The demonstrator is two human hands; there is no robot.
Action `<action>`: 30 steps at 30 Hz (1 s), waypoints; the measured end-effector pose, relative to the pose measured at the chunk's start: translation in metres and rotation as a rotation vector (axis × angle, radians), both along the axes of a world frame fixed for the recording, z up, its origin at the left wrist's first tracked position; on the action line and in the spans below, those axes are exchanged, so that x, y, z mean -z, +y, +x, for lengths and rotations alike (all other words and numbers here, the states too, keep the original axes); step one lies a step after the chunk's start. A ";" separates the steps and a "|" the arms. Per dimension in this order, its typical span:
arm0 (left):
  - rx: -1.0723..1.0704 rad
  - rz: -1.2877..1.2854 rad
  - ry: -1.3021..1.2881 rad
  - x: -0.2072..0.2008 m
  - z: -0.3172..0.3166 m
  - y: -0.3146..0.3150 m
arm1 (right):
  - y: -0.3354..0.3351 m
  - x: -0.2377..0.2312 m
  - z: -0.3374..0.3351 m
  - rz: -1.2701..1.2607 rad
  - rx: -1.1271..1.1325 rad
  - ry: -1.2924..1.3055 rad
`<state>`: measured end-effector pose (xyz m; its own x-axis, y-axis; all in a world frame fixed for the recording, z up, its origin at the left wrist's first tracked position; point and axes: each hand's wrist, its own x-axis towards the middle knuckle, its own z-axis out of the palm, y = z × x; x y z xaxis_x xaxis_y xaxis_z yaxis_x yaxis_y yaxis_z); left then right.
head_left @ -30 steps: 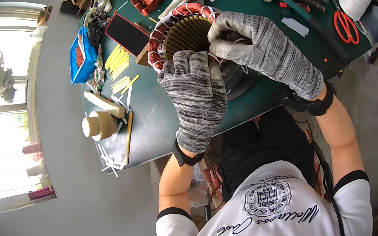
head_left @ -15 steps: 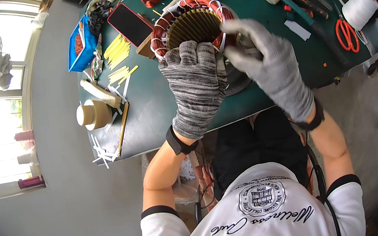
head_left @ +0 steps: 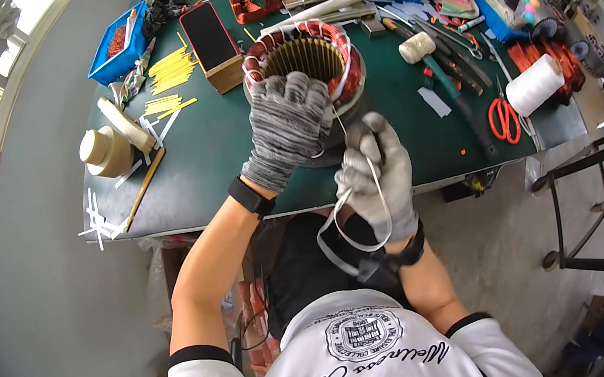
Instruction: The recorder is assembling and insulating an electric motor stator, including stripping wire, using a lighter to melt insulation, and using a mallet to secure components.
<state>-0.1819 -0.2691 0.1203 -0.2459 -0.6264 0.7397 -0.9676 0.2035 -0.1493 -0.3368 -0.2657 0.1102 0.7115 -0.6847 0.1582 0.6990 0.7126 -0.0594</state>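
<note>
A motor stator (head_left: pixel 352 64) with red-brown copper windings and white lacing round its end stands on the green-topped table, its yellow-lined slots facing up. My gloved left hand (head_left: pixel 286 124) is closed over the near rim of the windings; its fingertips are partly hidden inside the bore. Just in front of the stator, my gloved right hand (head_left: pixel 381 184) grips a white lacing cord (head_left: pixel 340 122). One stretch of cord runs up to the winding's near right side. The rest hangs in a loose loop below the hand, over my lap.
Left of the stator are a phone (head_left: pixel 209 37) propped on a wooden block (head_left: pixel 224 76), yellow strips (head_left: pixel 171 73) and tape rolls (head_left: pixel 111 152). To the right lie a mallet (head_left: pixel 418 48), red scissors (head_left: pixel 503 119) and a white thread spool (head_left: pixel 535 85). Copper coils (head_left: pixel 257 1) lie behind.
My right hand has come away from the stator's right side, down toward me, drawing the white cord out. My left hand stays on the rim. The view has shifted.
</note>
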 end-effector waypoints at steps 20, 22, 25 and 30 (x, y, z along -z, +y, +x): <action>0.344 0.280 0.230 -0.038 0.029 -0.006 | -0.127 -0.037 -0.041 -1.864 1.108 1.486; 0.294 0.328 0.168 -0.051 0.031 0.000 | -0.086 -0.023 -0.045 -1.478 1.390 1.871; 0.236 0.451 0.223 -0.052 0.031 0.001 | -0.037 -0.012 -0.042 -1.494 1.265 1.486; 0.320 0.367 0.291 -0.042 0.028 -0.004 | -0.016 -0.005 -0.006 -1.429 1.371 1.522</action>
